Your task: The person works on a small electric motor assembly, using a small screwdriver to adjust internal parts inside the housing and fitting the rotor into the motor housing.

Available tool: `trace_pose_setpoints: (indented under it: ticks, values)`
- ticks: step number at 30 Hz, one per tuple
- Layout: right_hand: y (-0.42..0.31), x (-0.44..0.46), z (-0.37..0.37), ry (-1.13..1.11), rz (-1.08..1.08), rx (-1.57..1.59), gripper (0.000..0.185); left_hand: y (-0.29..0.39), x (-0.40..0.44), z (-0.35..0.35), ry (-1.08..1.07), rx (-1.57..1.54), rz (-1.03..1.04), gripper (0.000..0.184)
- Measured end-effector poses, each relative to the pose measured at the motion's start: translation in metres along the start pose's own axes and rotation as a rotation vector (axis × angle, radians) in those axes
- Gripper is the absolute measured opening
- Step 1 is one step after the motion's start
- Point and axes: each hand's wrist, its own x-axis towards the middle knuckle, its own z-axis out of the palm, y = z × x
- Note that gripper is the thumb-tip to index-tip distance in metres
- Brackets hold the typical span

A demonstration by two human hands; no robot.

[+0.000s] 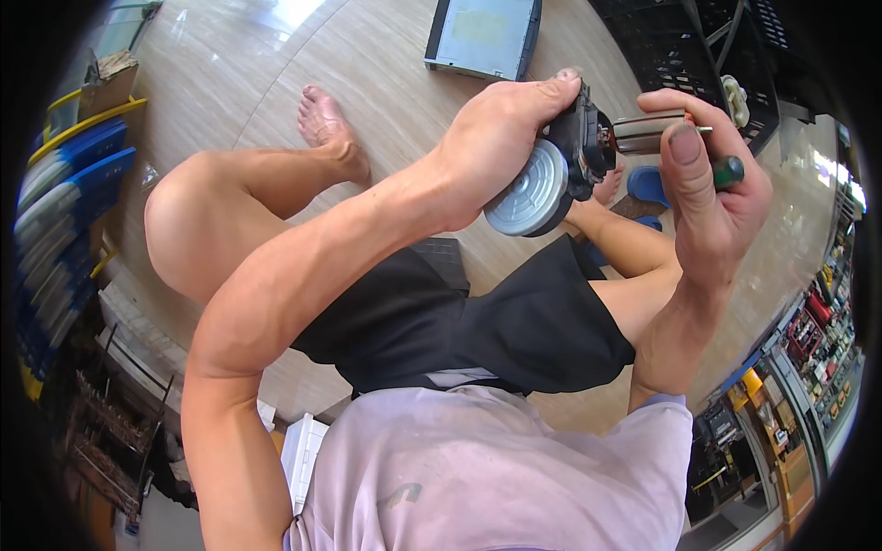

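My left hand (496,129) is closed around a black plastic motor housing (581,138), the thumb on its top edge and the other fingers largely hidden. A grey ribbed disc (528,191) sits on the housing's near side. My right hand (717,184) pinches a silver motor armature (648,134) between thumb and forefinger. Its thin shaft points right, and its copper-coloured end meets the housing. Tucked in the same palm is a tool with a green handle (729,172), probably a screwdriver; its blade is hidden. Both hands are raised above my knees.
A silver box-shaped appliance (482,39) lies on the tiled floor ahead. Black plastic crates (675,55) stand at upper right, near a blue slipper (648,184). Blue-and-white stacked items (73,184) line the left. Shelves of small parts (813,340) run along the right.
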Motion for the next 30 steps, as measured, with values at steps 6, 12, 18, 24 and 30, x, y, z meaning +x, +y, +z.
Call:
trace_pose_setpoints:
  ticks: [6,12,18,24,30]
  values:
    - [-0.002,-0.007,-0.005,-0.064,-0.058,-0.126,0.052,-0.001,-0.001,0.0,-0.029,0.042,-0.021,0.051]
    - [-0.001,-0.005,-0.001,-0.114,-0.171,-0.144,0.051,-0.002,0.002,0.002,0.013,0.074,0.071,0.061]
    - [-0.004,-0.003,-0.002,-0.164,-0.272,-0.25,0.045,-0.006,0.007,0.0,0.016,0.082,0.104,0.058]
    - [-0.01,-0.008,-0.004,-0.192,-0.227,-0.247,0.04,-0.006,0.007,-0.008,0.021,0.3,0.309,0.056]
    - [-0.004,-0.014,0.001,-0.146,-0.247,-0.191,0.035,-0.007,0.004,-0.01,0.041,0.35,0.357,0.055]
